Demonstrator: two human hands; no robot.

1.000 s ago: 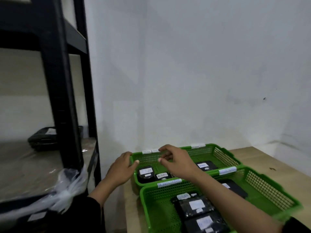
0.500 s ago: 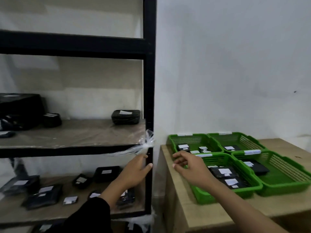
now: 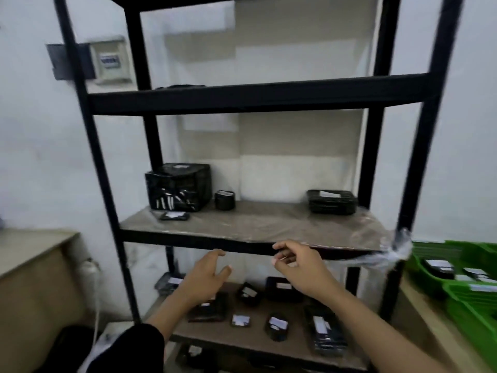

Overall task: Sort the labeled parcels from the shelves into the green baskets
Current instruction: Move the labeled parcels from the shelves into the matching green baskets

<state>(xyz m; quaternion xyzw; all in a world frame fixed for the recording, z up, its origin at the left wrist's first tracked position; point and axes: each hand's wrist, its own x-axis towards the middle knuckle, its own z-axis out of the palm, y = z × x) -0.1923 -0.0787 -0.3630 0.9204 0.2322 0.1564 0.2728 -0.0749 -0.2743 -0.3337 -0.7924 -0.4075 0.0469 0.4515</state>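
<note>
Hands first, then: our left hand (image 3: 205, 278) is raised in front of the lower shelf with fingers spread and relaxed, nothing in its grip. Our right hand (image 3: 298, 265) hovers just beside it, fingers loosely curled, thumb and forefinger near each other, but we see no parcel between them, so its grip looks empty too.

Just beyond our wrists, the lower shelf (image 3: 255, 337) carries plenty of work: small black parcels with white labels, among them a flat one (image 3: 241, 320), a rounded one (image 3: 277, 324), a long one (image 3: 324, 332) and another (image 3: 282, 288) farther back. None of these is sorted yet.

Off to our right, the green baskets (image 3: 470, 289) sit on the table (image 3: 425, 327), and we can make out labelled parcels already lying in them. So some sorting is done.

Farther up, the middle shelf (image 3: 255, 224) holds a big wrapped box (image 3: 178, 185), a small pouch (image 3: 225, 200), a flat packet (image 3: 173, 216) and a stack (image 3: 333, 201) at the right. We'd judge the job well short of finished, with the next pick likely from the lower shelf.
</note>
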